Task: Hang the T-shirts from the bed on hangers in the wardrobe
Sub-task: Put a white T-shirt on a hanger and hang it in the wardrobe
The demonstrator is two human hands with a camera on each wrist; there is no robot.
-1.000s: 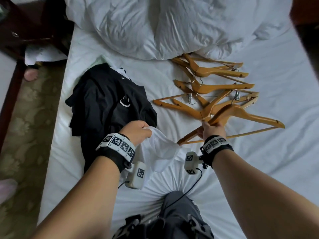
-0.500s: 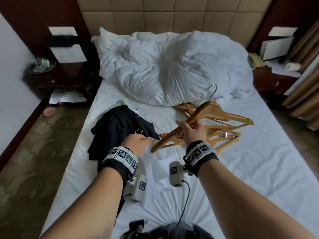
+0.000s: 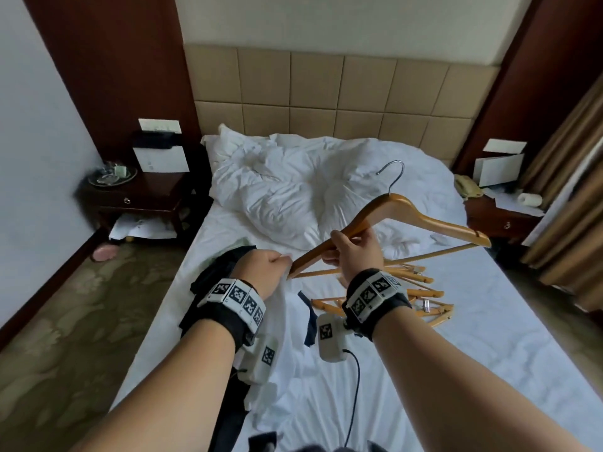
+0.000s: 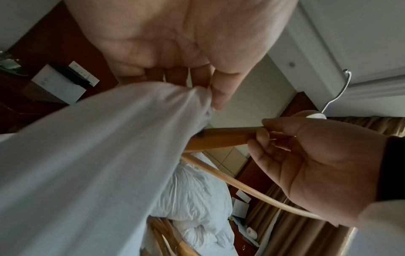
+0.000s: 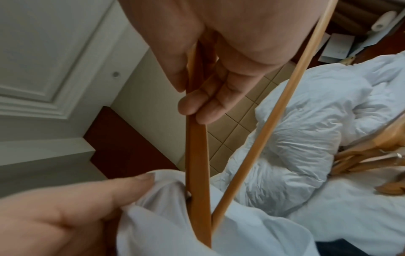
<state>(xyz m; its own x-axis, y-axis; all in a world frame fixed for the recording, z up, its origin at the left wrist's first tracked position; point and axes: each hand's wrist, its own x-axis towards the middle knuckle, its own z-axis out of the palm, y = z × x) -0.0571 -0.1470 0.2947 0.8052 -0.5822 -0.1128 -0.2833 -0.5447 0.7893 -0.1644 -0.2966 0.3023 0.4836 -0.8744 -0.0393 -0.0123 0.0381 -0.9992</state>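
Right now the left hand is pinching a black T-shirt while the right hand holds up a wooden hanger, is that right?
Not quite: the T-shirt pinched by the left hand is white, as the left wrist view shows. The black clothes lie on the bed. The right hand does hold up a wooden hanger.

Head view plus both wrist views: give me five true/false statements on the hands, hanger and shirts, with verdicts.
1. The right hand holds a wooden hanger lifted off the bed. True.
2. The left hand is empty. False: it pinches a bunch of the white T-shirt.
3. The hanger's end sits at the gathered white fabric by the left hand. True, as the right wrist view shows.
4. All the hangers are in the right hand. False: a pile of hangers lies on the bed.
5. The dark T-shirt is already on a hanger. False: it lies crumpled on the bed.
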